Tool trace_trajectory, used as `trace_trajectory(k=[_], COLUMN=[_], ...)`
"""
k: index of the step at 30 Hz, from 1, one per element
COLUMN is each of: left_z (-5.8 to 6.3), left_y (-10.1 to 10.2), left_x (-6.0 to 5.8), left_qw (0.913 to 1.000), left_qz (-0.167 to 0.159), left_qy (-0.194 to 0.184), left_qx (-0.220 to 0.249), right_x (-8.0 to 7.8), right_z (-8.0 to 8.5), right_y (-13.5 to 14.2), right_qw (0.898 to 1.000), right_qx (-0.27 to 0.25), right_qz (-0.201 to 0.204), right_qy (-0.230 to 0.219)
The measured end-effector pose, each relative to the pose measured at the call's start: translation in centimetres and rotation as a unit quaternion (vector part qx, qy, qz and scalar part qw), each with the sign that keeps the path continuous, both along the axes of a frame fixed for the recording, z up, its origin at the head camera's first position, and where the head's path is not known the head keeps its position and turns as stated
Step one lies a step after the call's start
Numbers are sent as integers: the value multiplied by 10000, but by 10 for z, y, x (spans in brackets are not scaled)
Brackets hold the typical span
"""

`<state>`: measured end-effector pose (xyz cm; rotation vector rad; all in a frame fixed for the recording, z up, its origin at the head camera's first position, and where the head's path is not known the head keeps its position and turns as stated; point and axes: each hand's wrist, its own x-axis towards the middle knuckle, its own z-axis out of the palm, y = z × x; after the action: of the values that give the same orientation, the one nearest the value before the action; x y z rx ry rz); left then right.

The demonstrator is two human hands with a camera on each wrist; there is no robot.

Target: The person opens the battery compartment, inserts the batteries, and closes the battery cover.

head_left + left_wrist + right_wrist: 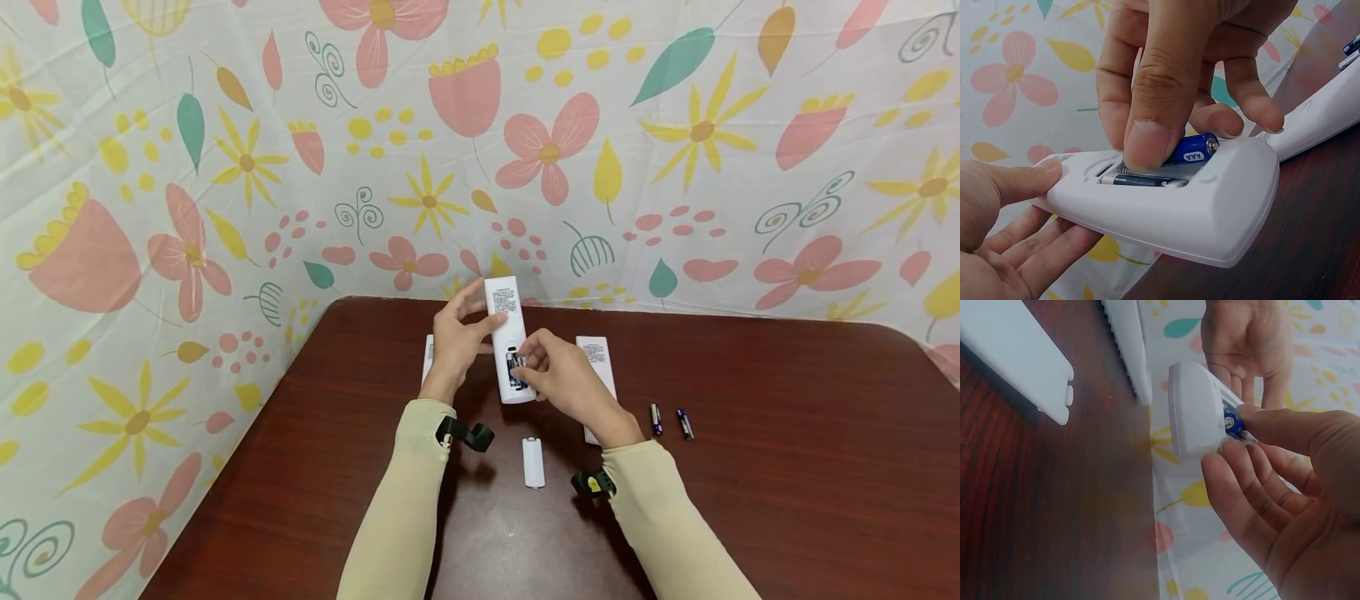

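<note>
- Left hand [453, 337] pinches the white remote [512, 331] between thumb and fingers, the remote to its right
- Right hand [558, 371], at the remote's near end, pinches a blue battery [1192, 150], one end raised above the compartment; a second battery [1141, 180] lies inside
- Dark worktop [810, 467]: mostly hidden remote [428, 354], cover [533, 463], third remote [597, 362], two loose batteries [685, 423]
- Flowered cloth [480, 167] along the left and far sides
</note>
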<state>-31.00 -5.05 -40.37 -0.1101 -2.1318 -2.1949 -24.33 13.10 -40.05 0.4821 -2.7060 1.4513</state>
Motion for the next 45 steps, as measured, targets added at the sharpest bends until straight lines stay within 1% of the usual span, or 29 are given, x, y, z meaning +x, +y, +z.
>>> trace_trajectory(k=[8,12,16,19,21,24,28,32,38,45], left_z=[2,2,3,3,3,3,4,4,5,4], left_y=[0,0,-1,-1,-2,-2,-2,-2,-2,-2], left_x=[1,2,2,1,0,0,1,2,3,2], left_qw=[10000,10000,9999,9998,9998,9997,9995,9994,9996,9996], left_qz=[-15,-46,-98,-128,-154,-200,-262,-319,-283,-280], left_qy=[-27,-14,13,5,-18,-44,-30,27,39,56], left_qx=[-7,20,87,126,141,156,156,107,-1,5], right_x=[0,0,-3,-4,-4,-5,-6,-6,-6,-6], right_z=[-1,1,4,5,5,2,0,-1,-2,-2], right_y=[2,9,18,24,26,26,25,23,22,20], right_qw=[9996,9993,9989,9984,9971,9946,9941,9952,9956,9977], right_qx=[58,-46,-63,-140,-297,-459,-484,-448,-440,-269], right_qz=[178,348,441,554,686,850,849,778,790,622], right_qy=[199,128,173,49,-171,-388,-462,-386,-261,-63])
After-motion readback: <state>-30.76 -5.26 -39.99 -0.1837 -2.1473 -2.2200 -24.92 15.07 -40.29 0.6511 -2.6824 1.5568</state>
